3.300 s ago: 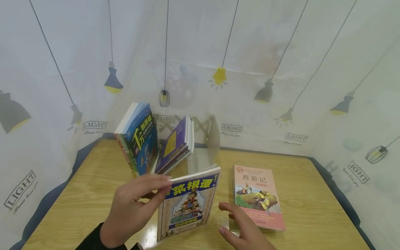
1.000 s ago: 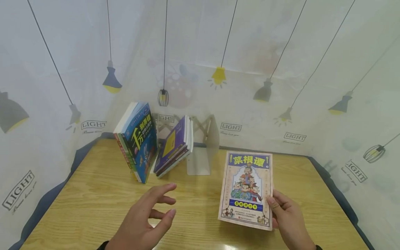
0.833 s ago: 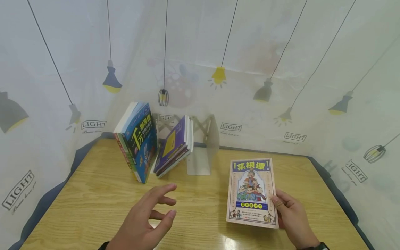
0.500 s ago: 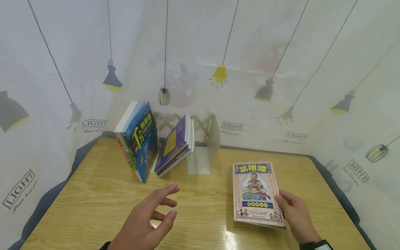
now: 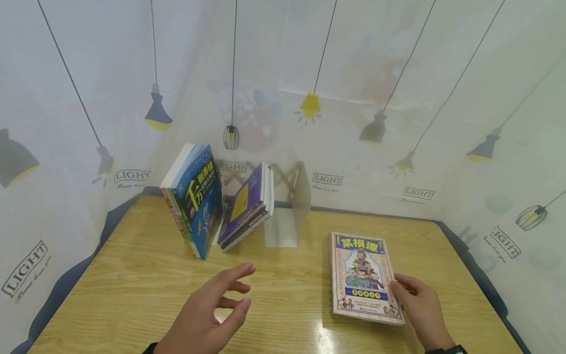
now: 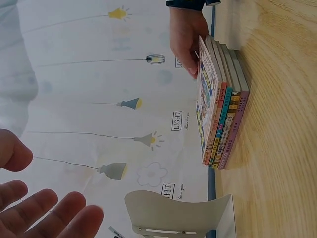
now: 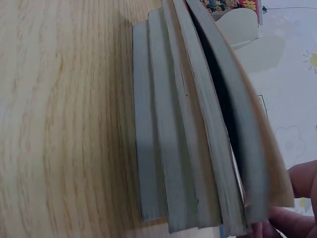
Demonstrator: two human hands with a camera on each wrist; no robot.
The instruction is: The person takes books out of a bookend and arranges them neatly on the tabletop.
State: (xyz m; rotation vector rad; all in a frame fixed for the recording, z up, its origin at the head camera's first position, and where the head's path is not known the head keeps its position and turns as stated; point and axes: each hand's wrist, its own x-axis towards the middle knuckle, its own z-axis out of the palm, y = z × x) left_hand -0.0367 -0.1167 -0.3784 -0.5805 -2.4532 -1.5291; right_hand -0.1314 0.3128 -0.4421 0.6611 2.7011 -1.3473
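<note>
A cartoon-covered paperback (image 5: pixel 363 275) with a blue title band lies on top of a stack of books (image 6: pixel 229 111) at the table's right. My right hand (image 5: pixel 420 307) pinches its right edge, thumb on the cover. In the right wrist view that edge of the paperback (image 7: pixel 242 114) is raised, leaving a dark gap above the book below. The stack's spines show in the left wrist view. My left hand (image 5: pixel 205 312) hovers over the front of the table, fingers loosely bent and holding nothing, apart from any book.
Left of the stack, a beige metal expanding bookend rack (image 5: pixel 281 231) stands at the back. It bears a leaning purple book (image 5: pixel 243 201) with others and taller blue-covered books (image 5: pixel 199 206). A lamp-printed cloth (image 5: pixel 283 73) hangs behind the wooden table (image 5: pixel 132 275).
The paperback, earlier in my left hand at the middle, passed to my right hand and moved right, then down onto the stack, covering the pink book. My left hand let go and drew away.
</note>
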